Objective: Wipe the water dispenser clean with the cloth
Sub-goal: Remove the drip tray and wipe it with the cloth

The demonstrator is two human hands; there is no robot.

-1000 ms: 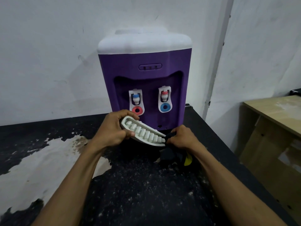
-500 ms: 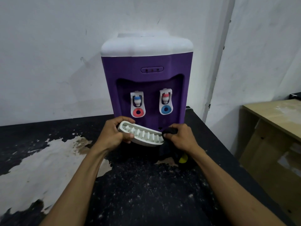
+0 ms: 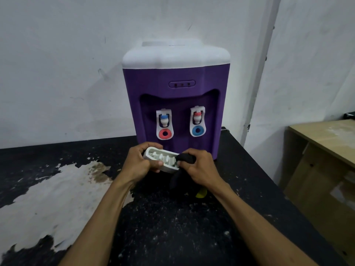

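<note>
Far left: black speckled worktop (image 3: 172, 237) with a pale peeled patch (image 3: 57, 189). Left hand (image 3: 138, 162) is clenched round the left end of the white drip tray (image 3: 161, 159), thumb over the near rim and fingers wrapped behind. The tray is lifted off the worktop and tipped so its ribbed top faces the person, probably to get at the grooves. Black cloth (image 3: 187, 157) is bunched over the tray's right end, with its tail hanging down toward the worktop. Right hand (image 3: 199, 167) has curled fingers gripping the bunched cloth and pressing it onto the tray. Judged step: rubbing the ribs while the other hand braces the tray against the push. Behind both hands the purple water dispenser (image 3: 176, 93), white-topped, stands upright at the back of the worktop against the wall. Its tray slot is mostly hidden by the hands. Left tap (image 3: 164, 124) has a blue cap over a red ring and right tap (image 3: 197, 121) a red cap over a blue ring; neither is touched. A small yellow object (image 3: 201, 193) sits below the right wrist, mostly hidden, so I can't tell what it is. Far right is a wooden desk (image 3: 326, 139), apart from the worktop. The dispenser's body, top and taps likely remain to be wiped. Risk: held by one end, the tray could twist out of the grip under a hard push.
</note>
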